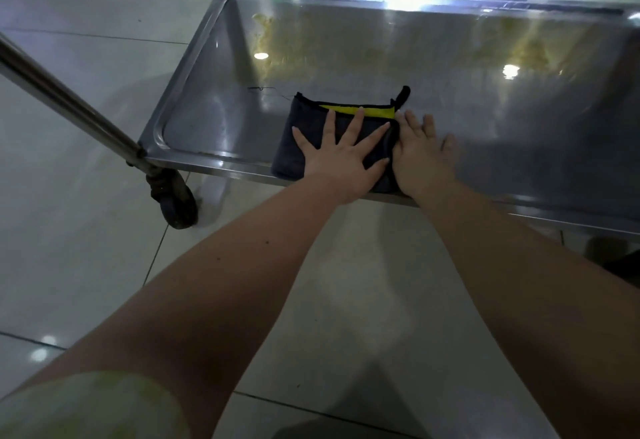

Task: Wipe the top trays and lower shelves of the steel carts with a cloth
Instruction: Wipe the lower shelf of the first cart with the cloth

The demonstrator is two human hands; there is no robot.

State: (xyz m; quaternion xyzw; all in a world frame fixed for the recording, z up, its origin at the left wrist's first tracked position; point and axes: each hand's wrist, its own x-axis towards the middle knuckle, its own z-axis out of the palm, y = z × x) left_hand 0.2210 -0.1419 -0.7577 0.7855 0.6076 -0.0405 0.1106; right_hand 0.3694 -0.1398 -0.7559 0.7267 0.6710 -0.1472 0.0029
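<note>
1. Flat with fingers spread, left hand (341, 161) on folded dark cloth (298, 142); right hand (424, 158) flat on its right edge.
2. Middle of cloth hidden under palms, at front lip of lower shelf (221, 116).
3. Bare steel either side; yellowish smears (530, 50) behind; right end cut off.

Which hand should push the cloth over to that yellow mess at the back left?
Probably left. The left hand lies flat, fingers spread, on the middle of the dark cloth and can slide it toward the yellow stain. The right hand only overlaps the cloth's right edge, mostly on the steel shelf.
</note>
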